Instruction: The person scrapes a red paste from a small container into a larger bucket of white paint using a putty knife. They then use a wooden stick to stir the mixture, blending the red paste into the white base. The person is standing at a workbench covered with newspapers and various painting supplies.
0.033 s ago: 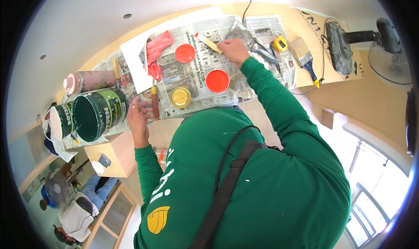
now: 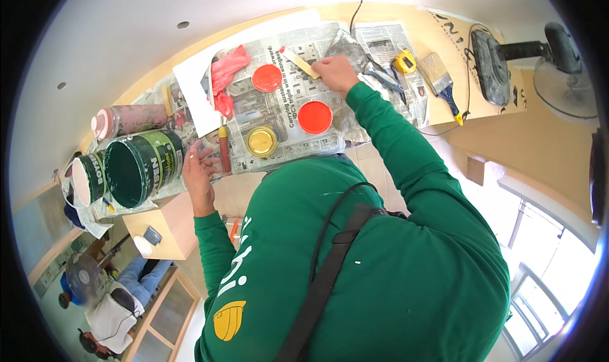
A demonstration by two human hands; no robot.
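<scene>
My right hand (image 2: 338,75) is closed on the near end of a flat, pale stirring stick (image 2: 298,63) with red paint on its far tip. Left of that stick lies a round lid (image 2: 266,78) coated in red. Nearer to me is an open can of red paint (image 2: 315,117), with a gold round tin (image 2: 262,141) to its left. At the front edge of the table, my left hand (image 2: 200,170) is empty, fingers apart. Close beside it lies a tool with a red handle and yellow end (image 2: 224,149); I cannot tell its exact kind.
Newspaper (image 2: 247,124) covers much of the table. A crumpled pink-red glove or cloth (image 2: 228,73) lies at the back left. Large green paint pails (image 2: 143,165) stand left; a tape measure (image 2: 405,61), a wide paintbrush (image 2: 439,80) and a fan (image 2: 564,77) are right.
</scene>
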